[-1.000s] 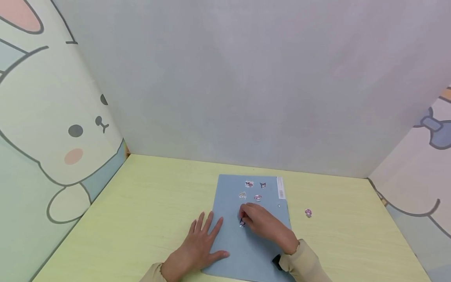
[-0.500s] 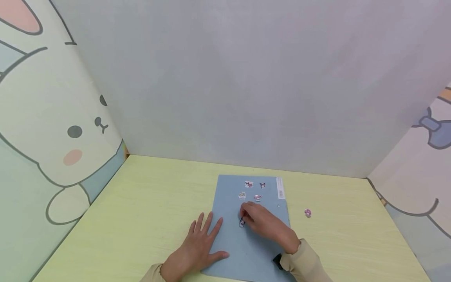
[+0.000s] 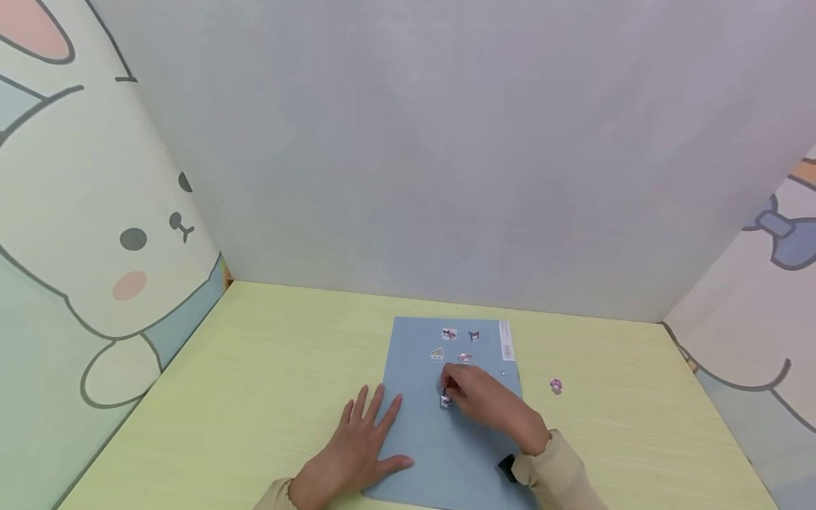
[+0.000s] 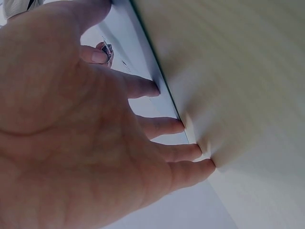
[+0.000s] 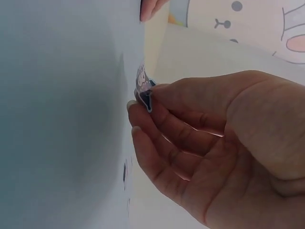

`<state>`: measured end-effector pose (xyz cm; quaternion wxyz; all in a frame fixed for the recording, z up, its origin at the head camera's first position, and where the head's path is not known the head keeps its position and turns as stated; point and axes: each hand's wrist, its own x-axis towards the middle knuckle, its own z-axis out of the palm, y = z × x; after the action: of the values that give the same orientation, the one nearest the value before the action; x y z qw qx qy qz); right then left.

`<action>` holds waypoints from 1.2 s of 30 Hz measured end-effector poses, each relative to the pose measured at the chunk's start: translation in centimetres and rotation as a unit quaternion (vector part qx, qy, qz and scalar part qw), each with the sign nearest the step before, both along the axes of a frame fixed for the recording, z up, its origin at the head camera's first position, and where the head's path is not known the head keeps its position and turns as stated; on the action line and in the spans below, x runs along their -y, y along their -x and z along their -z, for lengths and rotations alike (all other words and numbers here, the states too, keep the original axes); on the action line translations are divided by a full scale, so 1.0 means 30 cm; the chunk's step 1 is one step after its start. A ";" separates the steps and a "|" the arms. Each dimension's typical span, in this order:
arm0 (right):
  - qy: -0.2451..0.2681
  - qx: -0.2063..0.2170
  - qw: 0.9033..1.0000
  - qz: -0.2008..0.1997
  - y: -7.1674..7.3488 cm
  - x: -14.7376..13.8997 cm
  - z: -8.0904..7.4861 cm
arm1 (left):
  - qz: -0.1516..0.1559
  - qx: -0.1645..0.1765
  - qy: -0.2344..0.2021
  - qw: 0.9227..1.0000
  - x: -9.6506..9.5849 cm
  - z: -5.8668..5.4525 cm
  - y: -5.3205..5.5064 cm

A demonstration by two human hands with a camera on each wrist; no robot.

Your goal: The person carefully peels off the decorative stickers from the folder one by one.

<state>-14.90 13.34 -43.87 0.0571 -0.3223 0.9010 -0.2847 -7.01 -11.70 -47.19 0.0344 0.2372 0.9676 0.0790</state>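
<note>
The right hand (image 3: 489,405) pinches a small cartoon sticker (image 5: 143,85) between thumb and forefinger, its other fingers bent, close above the middle of a blue board (image 3: 440,460); whether the sticker touches the board is hard to tell. The left hand (image 3: 353,446), fingers spread and grasping nothing, rests across the board's left edge, partly on the yellow tabletop (image 3: 287,347). Four cartoon stickers (image 3: 449,333) lie near the board's far end, beside a white barcode label (image 3: 506,341); a pink-and-purple sticker (image 3: 556,386) lies to the right, on the tabletop.

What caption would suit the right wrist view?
The right hand pinches a small sticker close to a blue board.
</note>
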 end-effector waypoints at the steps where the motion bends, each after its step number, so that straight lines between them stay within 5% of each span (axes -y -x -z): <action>1: -0.001 0.000 1.000 0.002 0.001 -0.004 -0.002 | 0.000 -0.001 0.001 1.000 0.000 0.000 0.000; 14: -0.003 0.026 1.000 0.007 0.017 -0.054 -0.012 | 0.003 0.000 -0.002 1.000 0.005 0.007 0.001; 36: 0.025 -0.010 0.999 0.021 0.006 -0.202 -0.007 | 0.005 0.001 -0.008 1.000 0.006 -0.007 -0.003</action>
<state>-15.08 19.40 -43.66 0.0343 -0.3073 0.9006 -0.3055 -6.94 -11.87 -46.98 0.0335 0.2423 0.9657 0.0869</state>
